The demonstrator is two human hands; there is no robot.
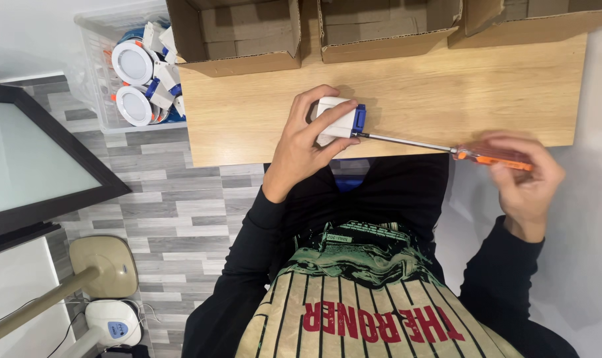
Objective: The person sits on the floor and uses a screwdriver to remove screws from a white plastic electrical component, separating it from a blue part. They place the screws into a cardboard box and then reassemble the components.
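My left hand [305, 139] grips a small white box-shaped device with a blue end cap [341, 119], pressing it onto the wooden table [447, 93] near its front edge. My right hand [526, 179] holds an orange-handled screwdriver [490, 156] off the table's front right corner. Its long metal shaft runs left, and the tip meets the blue end of the device.
Three open cardboard boxes [241, 33] line the table's far edge. A clear plastic bin [92, 73] with several round white lamps and white-blue devices stands left of the table. A dark-framed panel [42, 159] and a stand base [105, 265] sit on the floor at left.
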